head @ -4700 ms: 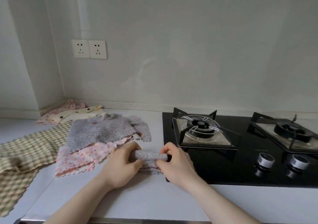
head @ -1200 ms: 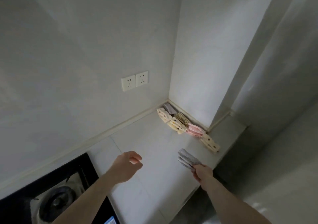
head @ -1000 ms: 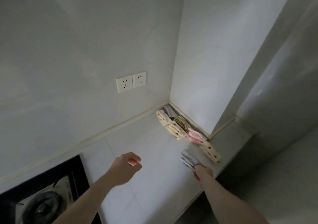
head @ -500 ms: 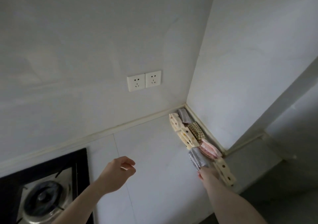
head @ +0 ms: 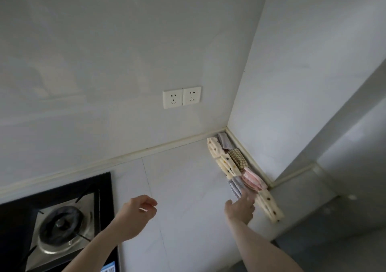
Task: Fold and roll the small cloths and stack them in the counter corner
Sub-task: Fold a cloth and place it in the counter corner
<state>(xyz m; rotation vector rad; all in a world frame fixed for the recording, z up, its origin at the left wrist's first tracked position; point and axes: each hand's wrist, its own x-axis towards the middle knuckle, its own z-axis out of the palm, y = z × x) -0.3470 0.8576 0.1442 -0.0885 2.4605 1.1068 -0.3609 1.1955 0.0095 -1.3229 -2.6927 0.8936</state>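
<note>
A row of rolled cloths lies along the side wall in the counter corner: a grey roll (head: 224, 140), cream dotted rolls (head: 227, 165), a checked roll (head: 238, 159), a pink roll (head: 252, 179) and another cream roll (head: 269, 206). A grey dotted roll (head: 235, 186) sits on the counter beside the pink one. My right hand (head: 241, 208) reaches to it with straight fingers, the fingertips touching its near end. My left hand (head: 135, 213) hovers over the counter with loosely curled fingers and holds nothing.
A black gas hob with a burner (head: 60, 228) fills the lower left. Two wall sockets (head: 182, 97) sit above the white counter (head: 183, 188). The counter's right edge drops off just past the last roll.
My right hand carried the grey dotted roll to the row, set it down beside the pink roll and released its grip. The view swung toward the corner.
</note>
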